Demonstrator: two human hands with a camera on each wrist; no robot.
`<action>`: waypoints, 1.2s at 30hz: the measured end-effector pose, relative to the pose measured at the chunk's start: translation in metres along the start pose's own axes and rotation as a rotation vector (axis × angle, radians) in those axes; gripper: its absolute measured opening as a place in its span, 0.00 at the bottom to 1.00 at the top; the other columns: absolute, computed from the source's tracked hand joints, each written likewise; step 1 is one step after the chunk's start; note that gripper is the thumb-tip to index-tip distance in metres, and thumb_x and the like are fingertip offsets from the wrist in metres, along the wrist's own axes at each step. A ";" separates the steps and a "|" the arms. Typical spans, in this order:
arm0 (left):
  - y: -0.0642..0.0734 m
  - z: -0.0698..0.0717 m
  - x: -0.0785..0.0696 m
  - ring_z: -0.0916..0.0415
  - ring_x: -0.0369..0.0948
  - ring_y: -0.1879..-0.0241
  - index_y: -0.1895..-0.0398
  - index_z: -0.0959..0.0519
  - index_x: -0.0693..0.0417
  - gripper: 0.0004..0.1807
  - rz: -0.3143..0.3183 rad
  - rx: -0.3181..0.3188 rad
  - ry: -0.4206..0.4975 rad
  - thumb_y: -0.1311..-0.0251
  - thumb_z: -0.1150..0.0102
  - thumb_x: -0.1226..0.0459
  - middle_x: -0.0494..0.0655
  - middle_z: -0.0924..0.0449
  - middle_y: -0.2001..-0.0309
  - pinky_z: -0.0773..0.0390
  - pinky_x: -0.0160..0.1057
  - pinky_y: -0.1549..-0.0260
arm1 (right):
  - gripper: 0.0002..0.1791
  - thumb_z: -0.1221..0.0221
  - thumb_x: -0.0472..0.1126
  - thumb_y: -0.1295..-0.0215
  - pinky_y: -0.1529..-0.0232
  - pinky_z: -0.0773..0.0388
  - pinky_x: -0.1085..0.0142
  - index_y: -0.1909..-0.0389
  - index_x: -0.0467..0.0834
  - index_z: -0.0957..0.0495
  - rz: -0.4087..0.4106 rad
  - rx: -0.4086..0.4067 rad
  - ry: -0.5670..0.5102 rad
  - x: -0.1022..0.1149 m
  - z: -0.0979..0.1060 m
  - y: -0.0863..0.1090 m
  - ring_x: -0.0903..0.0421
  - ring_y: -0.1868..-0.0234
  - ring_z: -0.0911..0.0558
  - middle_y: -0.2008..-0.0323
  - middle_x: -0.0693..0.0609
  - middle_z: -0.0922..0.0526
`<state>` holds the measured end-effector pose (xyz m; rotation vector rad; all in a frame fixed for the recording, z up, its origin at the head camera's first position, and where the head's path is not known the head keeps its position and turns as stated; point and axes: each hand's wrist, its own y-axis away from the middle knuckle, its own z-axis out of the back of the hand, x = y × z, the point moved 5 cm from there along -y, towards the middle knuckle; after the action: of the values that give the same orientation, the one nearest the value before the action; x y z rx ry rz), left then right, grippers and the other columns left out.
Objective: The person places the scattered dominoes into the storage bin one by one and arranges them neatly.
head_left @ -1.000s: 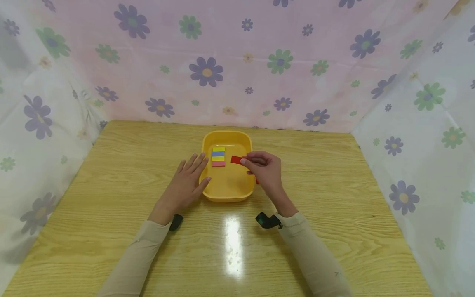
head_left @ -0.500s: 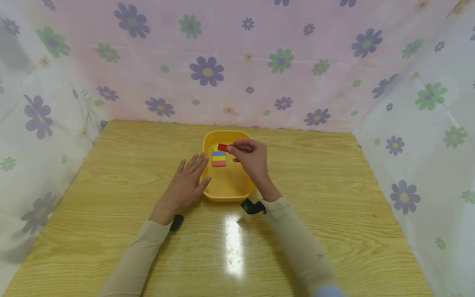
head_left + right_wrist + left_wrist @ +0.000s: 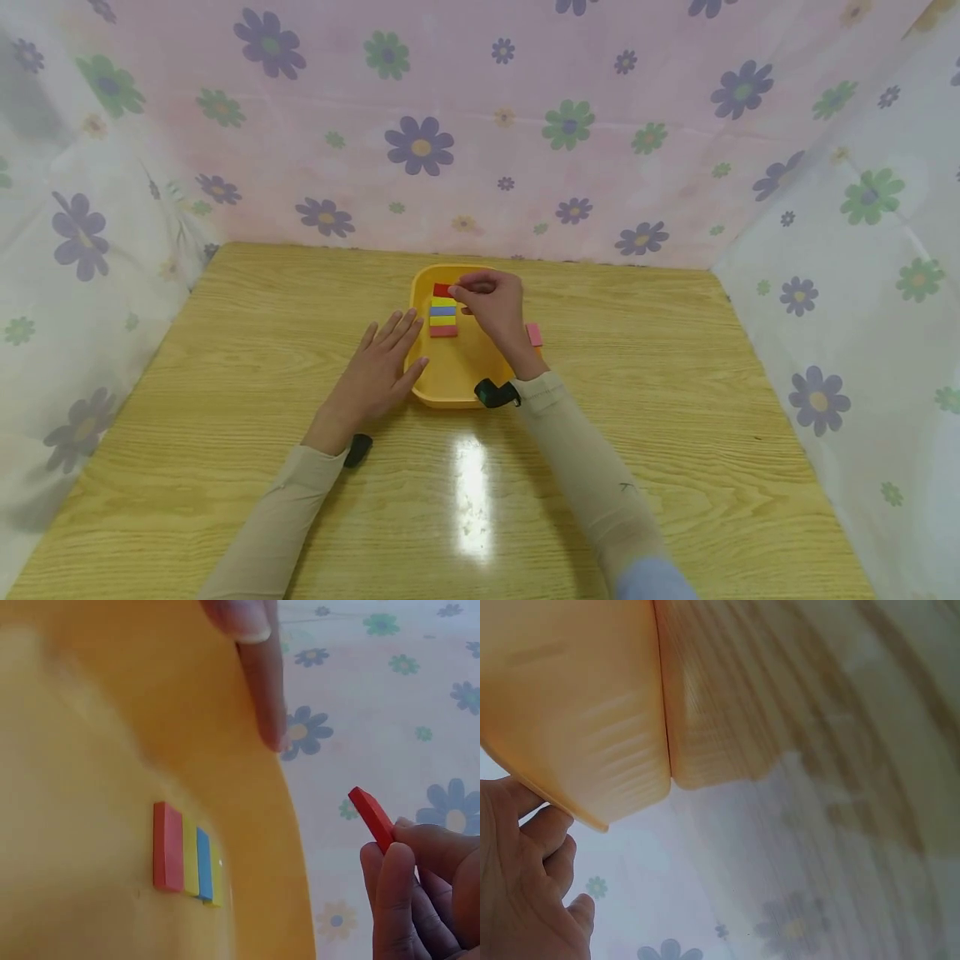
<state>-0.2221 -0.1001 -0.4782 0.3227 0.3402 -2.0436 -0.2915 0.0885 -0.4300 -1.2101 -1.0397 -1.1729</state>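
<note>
My right hand [image 3: 491, 304] pinches a flat red block [image 3: 371, 817] between thumb and fingers, over the far part of a yellow plastic tub [image 3: 453, 379]. In the tub, a pink block [image 3: 168, 846], a yellow block [image 3: 190, 859], a blue block [image 3: 203, 862] and another yellow block [image 3: 443, 302] lie side by side in a row. The red block shows at the row's far end in the head view. My left hand [image 3: 371, 379] rests with spread, straight fingers on the tub's left rim; the left wrist view shows its fingers [image 3: 547, 829] against the rim from outside.
A pink block [image 3: 534, 335] is just outside the tub's right side, partly hidden by the right wrist. The tub stands on a wood-grain table [image 3: 637, 375]. Flowered curtains [image 3: 465, 125] enclose the table at the back and both sides.
My right hand has carried the red block left and away from me, from the tub's right side to the far end of the row. The left hand has stayed in place.
</note>
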 end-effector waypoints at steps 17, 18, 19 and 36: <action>0.001 -0.001 0.000 0.59 0.51 0.18 0.19 0.49 0.57 0.37 -0.002 0.005 -0.014 0.22 0.57 0.48 0.52 0.54 0.18 0.62 0.60 0.22 | 0.14 0.22 0.37 0.50 0.69 0.19 0.68 0.66 0.35 0.13 -0.251 0.231 0.648 -0.026 -0.018 -0.007 0.53 0.70 0.17 0.68 0.44 0.13; 0.001 -0.001 0.000 0.59 0.51 0.18 0.19 0.49 0.57 0.37 -0.001 0.006 -0.013 0.22 0.57 0.48 0.52 0.54 0.18 0.62 0.60 0.22 | 0.14 0.22 0.37 0.51 0.71 0.20 0.69 0.67 0.34 0.13 -0.260 0.243 0.664 -0.027 -0.018 -0.008 0.54 0.72 0.18 0.70 0.45 0.13; 0.001 -0.001 0.000 0.59 0.50 0.18 0.19 0.49 0.57 0.37 0.000 0.005 -0.012 0.22 0.57 0.48 0.52 0.54 0.18 0.62 0.60 0.22 | 0.13 0.22 0.37 0.51 0.73 0.22 0.70 0.68 0.34 0.13 -0.275 0.259 0.681 -0.029 -0.019 -0.009 0.55 0.74 0.19 0.73 0.47 0.15; 0.000 0.001 -0.002 0.58 0.51 0.18 0.19 0.48 0.58 0.37 0.000 0.001 -0.003 0.22 0.56 0.49 0.52 0.54 0.18 0.61 0.60 0.22 | 0.15 0.21 0.36 0.52 0.83 0.30 0.72 0.86 0.40 0.19 -0.404 0.229 0.651 -0.049 -0.014 -0.011 0.57 0.84 0.19 0.87 0.50 0.19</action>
<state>-0.2211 -0.0993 -0.4772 0.3206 0.3372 -2.0441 -0.3085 0.0789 -0.4780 -0.3851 -0.8933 -1.5671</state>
